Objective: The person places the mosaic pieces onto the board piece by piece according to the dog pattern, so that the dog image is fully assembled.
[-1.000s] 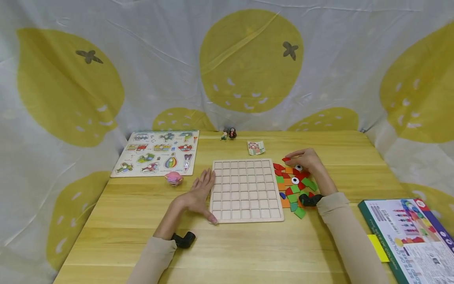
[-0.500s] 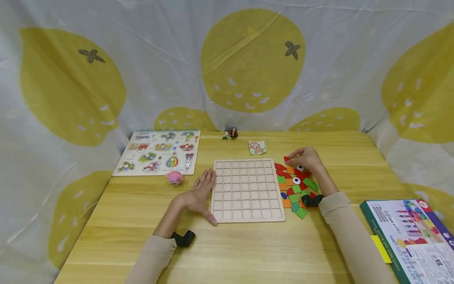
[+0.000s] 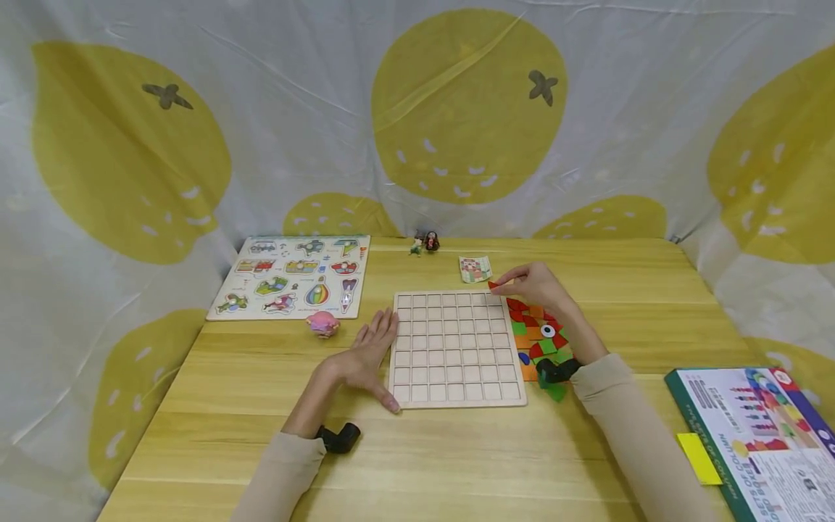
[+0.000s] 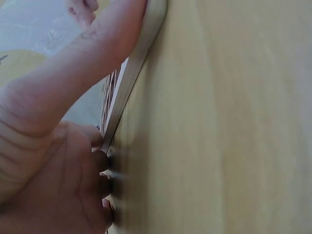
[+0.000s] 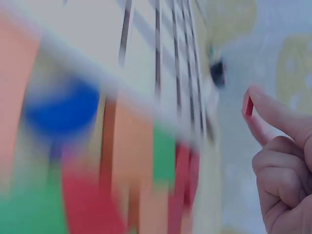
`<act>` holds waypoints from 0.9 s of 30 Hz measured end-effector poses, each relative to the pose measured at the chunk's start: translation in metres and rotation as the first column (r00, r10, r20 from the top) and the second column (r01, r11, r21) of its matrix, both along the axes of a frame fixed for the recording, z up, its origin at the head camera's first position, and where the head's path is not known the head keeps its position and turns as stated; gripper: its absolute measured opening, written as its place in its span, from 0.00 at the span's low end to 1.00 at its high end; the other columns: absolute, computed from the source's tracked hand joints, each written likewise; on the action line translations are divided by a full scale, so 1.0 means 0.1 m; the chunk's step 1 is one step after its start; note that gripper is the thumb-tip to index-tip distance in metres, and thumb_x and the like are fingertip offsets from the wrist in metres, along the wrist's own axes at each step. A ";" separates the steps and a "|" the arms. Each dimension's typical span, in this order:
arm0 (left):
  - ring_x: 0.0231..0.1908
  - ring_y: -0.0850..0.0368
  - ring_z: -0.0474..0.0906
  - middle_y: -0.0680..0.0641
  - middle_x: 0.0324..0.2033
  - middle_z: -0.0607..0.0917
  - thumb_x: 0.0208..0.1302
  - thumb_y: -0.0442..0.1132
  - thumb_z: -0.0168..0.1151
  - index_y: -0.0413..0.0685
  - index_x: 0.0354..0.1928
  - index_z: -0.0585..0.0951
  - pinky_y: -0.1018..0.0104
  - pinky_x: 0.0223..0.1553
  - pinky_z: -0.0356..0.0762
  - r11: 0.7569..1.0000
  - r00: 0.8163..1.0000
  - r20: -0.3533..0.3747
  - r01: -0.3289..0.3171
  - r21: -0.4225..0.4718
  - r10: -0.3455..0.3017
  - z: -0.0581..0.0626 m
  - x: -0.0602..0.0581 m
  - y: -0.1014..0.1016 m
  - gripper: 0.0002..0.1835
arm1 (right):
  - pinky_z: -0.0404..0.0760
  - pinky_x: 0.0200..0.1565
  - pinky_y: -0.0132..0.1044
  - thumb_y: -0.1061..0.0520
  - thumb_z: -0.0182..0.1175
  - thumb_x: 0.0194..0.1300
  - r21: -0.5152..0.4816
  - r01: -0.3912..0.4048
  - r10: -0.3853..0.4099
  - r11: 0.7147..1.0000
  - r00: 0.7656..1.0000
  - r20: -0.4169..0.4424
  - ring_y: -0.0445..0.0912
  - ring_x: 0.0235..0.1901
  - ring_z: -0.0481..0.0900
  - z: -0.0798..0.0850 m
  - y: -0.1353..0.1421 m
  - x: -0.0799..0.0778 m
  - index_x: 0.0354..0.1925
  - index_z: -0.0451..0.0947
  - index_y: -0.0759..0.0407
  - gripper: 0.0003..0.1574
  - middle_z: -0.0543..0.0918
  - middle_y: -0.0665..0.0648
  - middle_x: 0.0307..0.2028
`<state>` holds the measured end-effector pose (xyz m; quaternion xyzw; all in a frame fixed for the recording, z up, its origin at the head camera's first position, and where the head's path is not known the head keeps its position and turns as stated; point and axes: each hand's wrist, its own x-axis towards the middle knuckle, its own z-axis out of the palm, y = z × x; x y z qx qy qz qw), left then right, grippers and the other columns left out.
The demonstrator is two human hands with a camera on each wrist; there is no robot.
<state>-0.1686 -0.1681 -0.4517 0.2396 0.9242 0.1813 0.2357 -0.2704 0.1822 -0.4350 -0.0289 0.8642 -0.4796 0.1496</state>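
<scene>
A square wooden grid board [image 3: 457, 350] lies on the table with bare cells. My left hand [image 3: 362, 362] rests at its left edge, fingers spread and fairly straight, the thumb at the near left corner. In the left wrist view, that hand [image 4: 63, 146] touches the board's side [image 4: 127, 80]. My right hand [image 3: 535, 286] pinches a small red piece [image 3: 493, 285] above the board's far right corner. The right wrist view shows the red piece [image 5: 248, 103] between thumb and finger, its other fingers curled. Beside the board lies a pile of coloured pieces [image 3: 538, 339], partly hidden by the right wrist.
A small pattern card [image 3: 475, 269] lies behind the board, with two little figurines [image 3: 425, 243] farther back. At the left are a picture puzzle board [image 3: 293, 279] and a pink toy [image 3: 322, 324]. A boxed toy set [image 3: 757, 435] lies at the right edge near a yellow slip [image 3: 700, 459].
My right hand has moved left with the red piece, from over the pile to the board's far right corner. The left hand has stayed on the board's edge.
</scene>
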 end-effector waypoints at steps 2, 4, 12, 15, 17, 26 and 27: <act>0.74 0.41 0.19 0.37 0.74 0.25 0.27 0.64 0.80 0.40 0.74 0.28 0.43 0.75 0.28 1.000 1.000 -0.002 0.004 0.002 -0.004 0.00 0.00 0.00 0.85 | 0.54 0.19 0.33 0.49 0.73 0.53 0.002 -0.023 0.023 1.000 1.000 -0.008 0.42 0.13 0.49 0.02 -0.20 0.01 0.37 0.86 0.57 0.16 0.55 0.46 0.11; 0.74 0.41 0.19 0.37 0.74 0.25 0.27 0.64 0.80 0.40 0.74 0.28 0.42 0.75 0.28 1.000 1.000 -0.001 0.006 0.003 -0.006 0.01 0.01 0.00 0.84 | 0.54 0.21 0.34 0.50 0.73 0.52 0.019 -0.040 0.040 0.999 0.999 -0.023 0.43 0.16 0.51 0.02 -0.39 0.02 0.34 0.87 0.56 0.13 0.65 0.46 0.16; 0.75 0.41 0.20 0.37 0.74 0.25 0.28 0.65 0.79 0.40 0.74 0.28 0.42 0.75 0.28 1.000 1.000 -0.001 0.008 -0.017 -0.008 0.04 0.00 0.01 0.84 | 0.70 0.30 0.34 0.54 0.77 0.46 0.072 0.009 -0.006 0.997 0.999 -0.039 0.47 0.33 0.72 -0.09 -0.83 0.03 0.32 0.87 0.59 0.14 0.85 0.60 0.41; 0.75 0.41 0.20 0.37 0.74 0.25 0.28 0.65 0.79 0.40 0.74 0.29 0.43 0.75 0.28 1.000 1.000 -0.002 0.011 -0.024 -0.011 0.05 0.00 0.01 0.84 | 0.72 0.37 0.33 0.54 0.78 0.45 0.067 0.037 -0.034 0.997 0.998 -0.043 0.47 0.41 0.75 -0.11 -0.88 0.02 0.33 0.87 0.60 0.16 0.85 0.59 0.42; 0.75 0.41 0.19 0.37 0.74 0.25 0.28 0.65 0.79 0.40 0.74 0.28 0.43 0.75 0.28 1.000 1.000 0.002 0.012 -0.028 -0.011 0.05 0.01 0.01 0.84 | 0.70 0.36 0.34 0.54 0.78 0.45 0.057 0.041 -0.040 0.998 0.999 -0.025 0.48 0.40 0.73 -0.12 -0.89 0.02 0.34 0.88 0.59 0.16 0.85 0.59 0.41; 0.75 0.40 0.20 0.37 0.74 0.25 0.28 0.65 0.80 0.40 0.74 0.29 0.42 0.75 0.28 1.000 1.000 -0.001 0.003 -0.005 -0.003 0.04 0.02 -0.01 0.84 | 0.71 0.34 0.33 0.55 0.78 0.45 0.080 -0.014 0.018 0.997 0.999 -0.050 0.49 0.38 0.76 -0.16 -0.91 -0.05 0.34 0.89 0.56 0.14 0.88 0.58 0.40; 0.75 0.40 0.20 0.36 0.74 0.25 0.28 0.65 0.79 0.40 0.74 0.29 0.42 0.75 0.28 1.000 1.000 -0.002 0.003 -0.003 -0.003 0.04 0.02 -0.01 0.84 | 0.72 0.34 0.33 0.55 0.78 0.45 0.082 -0.016 0.021 0.996 0.998 -0.054 0.50 0.39 0.77 -0.16 -0.91 -0.06 0.33 0.89 0.56 0.14 0.88 0.58 0.40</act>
